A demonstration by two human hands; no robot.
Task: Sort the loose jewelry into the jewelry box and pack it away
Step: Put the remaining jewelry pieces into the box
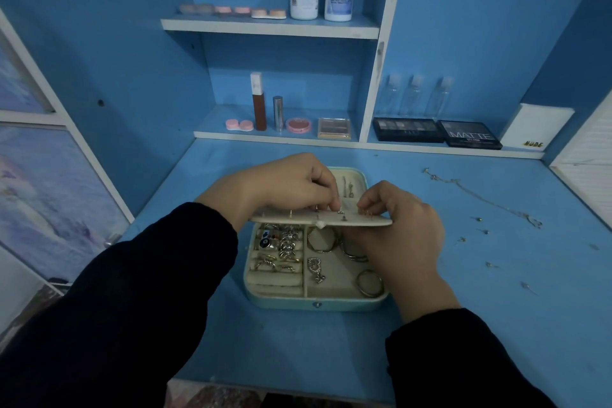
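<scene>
Both grips meet at centre frame over the open jewelry box (314, 303): left grip (291, 182) pinches a stud (341, 211) on the earring panel (298, 220), right grip (397, 228) clasps its edge. Next probably calls for fetching loose studs (478, 219), right of frame.

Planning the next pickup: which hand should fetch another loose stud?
Probably right: the loose studs lie on the table right of the jewelry box, nearest the right hand, which grips the earring panel; the left hand, pinching an earring, would cross over.
</scene>
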